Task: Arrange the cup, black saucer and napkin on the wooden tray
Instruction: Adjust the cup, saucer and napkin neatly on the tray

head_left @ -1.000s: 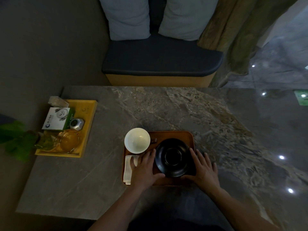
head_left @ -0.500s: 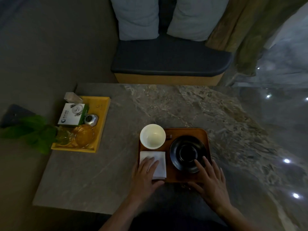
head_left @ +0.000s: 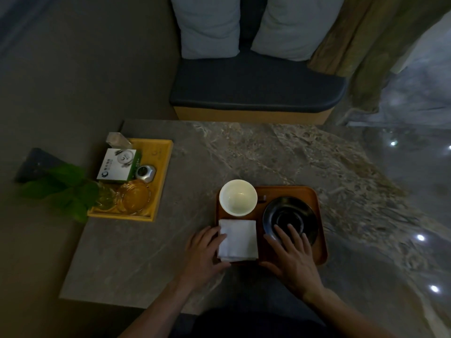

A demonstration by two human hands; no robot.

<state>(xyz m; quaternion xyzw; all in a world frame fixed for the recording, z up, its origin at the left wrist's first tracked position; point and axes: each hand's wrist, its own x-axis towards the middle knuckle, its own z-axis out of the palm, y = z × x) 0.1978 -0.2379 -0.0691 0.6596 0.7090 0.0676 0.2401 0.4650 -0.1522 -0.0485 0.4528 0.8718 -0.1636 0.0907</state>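
Fingers [head_left: 290,231] of the right hand [head_left: 292,257] are spread flat, tips resting on the near rim of the black saucer [head_left: 290,215], gripping nothing; left hand [head_left: 202,252] also lies open, fingertips touching the left edge of the napkin [head_left: 238,240], thumb at its near corner. Count on the wooden tray [head_left: 317,206]: 1 white cup [head_left: 238,197] at approx 10 o'clock, empty; 1 folded white napkin at approx 8 o'clock, just below the cup; 1 saucer taking the right half, 3 to 4 o'clock. Both hands sit at the tray's 6 o'clock edge. Tray rests on 1 marble table [head_left: 268,152]. Toward 9 o'clock, well apart, 1 yellow tray [head_left: 163,167] w/ 1 white-and-green box [head_left: 118,167] (round logo plus small print, too blurred to read), 1 small silver object [head_left: 145,173], 1 glass dish [head_left: 135,197]. Green leaves [head_left: 63,189] just left of it. At 12 o'clock, 1 bench [head_left: 256,93] w/ 2 pale cushions [head_left: 210,28].
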